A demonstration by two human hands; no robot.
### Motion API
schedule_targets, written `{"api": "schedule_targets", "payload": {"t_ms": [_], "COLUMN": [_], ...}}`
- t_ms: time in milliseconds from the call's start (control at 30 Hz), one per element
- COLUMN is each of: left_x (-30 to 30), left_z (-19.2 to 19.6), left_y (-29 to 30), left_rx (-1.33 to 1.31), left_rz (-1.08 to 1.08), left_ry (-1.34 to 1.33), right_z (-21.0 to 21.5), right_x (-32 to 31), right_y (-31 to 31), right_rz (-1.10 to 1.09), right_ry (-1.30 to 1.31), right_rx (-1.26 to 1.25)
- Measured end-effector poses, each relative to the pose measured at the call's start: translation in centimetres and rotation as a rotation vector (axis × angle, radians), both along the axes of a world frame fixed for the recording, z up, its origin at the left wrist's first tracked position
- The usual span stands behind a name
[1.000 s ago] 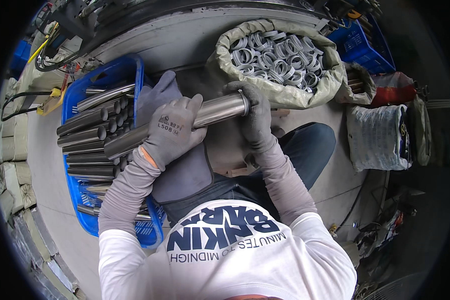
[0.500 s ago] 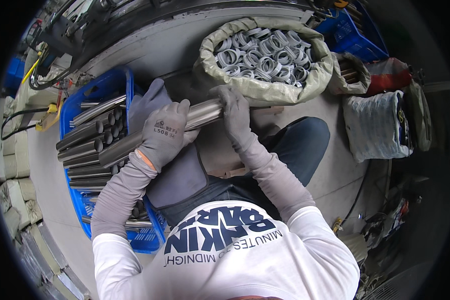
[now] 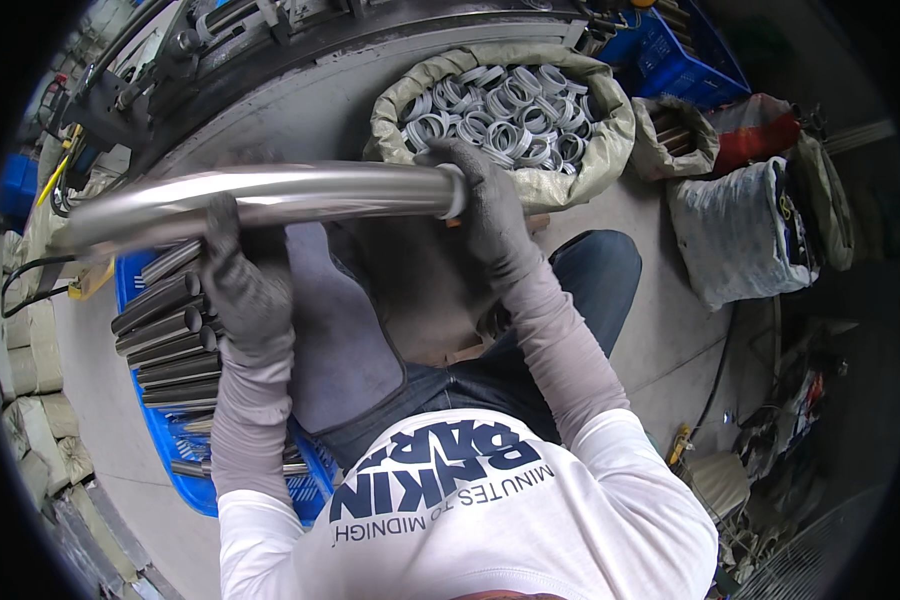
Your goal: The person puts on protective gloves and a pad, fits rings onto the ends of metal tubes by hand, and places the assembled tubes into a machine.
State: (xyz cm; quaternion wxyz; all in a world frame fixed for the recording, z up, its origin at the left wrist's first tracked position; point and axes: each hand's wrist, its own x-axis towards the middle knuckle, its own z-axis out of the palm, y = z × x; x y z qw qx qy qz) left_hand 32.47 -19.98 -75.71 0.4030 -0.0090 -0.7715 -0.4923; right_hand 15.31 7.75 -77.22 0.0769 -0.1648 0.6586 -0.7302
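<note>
A long shiny metal tube [image 3: 310, 192] is held up in front of me, lying nearly level; its left end is smeared by motion. My left hand [image 3: 248, 285], in a grey glove, grips it from below, with one digit across the front of the tube. A pale grey ring [image 3: 457, 192] sits at the tube's right end. Around that ring and end my gloved right hand [image 3: 490, 205] is closed, its fingertips partly hidden. Below the left forearm stands a blue crate [image 3: 160, 445] with several metal tubes [image 3: 160, 330] in it.
A wide woven sack [image 3: 610, 130] full of grey rings [image 3: 510, 120] stands ahead. A smaller sack [image 3: 705, 155], a blue crate [image 3: 695, 70] and a pale bundle [image 3: 735, 235] are to the right. Dark machinery [image 3: 300, 45] runs along the far side. A grey pad [image 3: 345, 330] covers my left thigh.
The tube has swung up and away from the crate to a nearly level position. My left hand has shifted underneath it, and the ring at its right end now shows.
</note>
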Motion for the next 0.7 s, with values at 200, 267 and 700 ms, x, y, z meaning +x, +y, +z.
{"api": "schedule_targets", "payload": {"t_ms": [200,267,700], "left_x": [-0.8,-1.4,-1.1], "left_z": [14.7,13.8,5.2], "left_y": [1.4,6.0,5.5], "left_rx": [-0.200,-0.044,-0.700], "left_rz": [-0.131,-0.044,0.029], "left_ry": [-0.523,-0.417,-0.606], "right_z": [-5.7,-6.9,2.6], "right_x": [-11.8,-12.4,-5.2], "right_y": [8.2,8.2,8.1], "right_rz": [-0.291,-0.221,0.179], "right_ry": [0.496,0.468,-0.049], "right_rx": [1.130,1.209,-0.030]}}
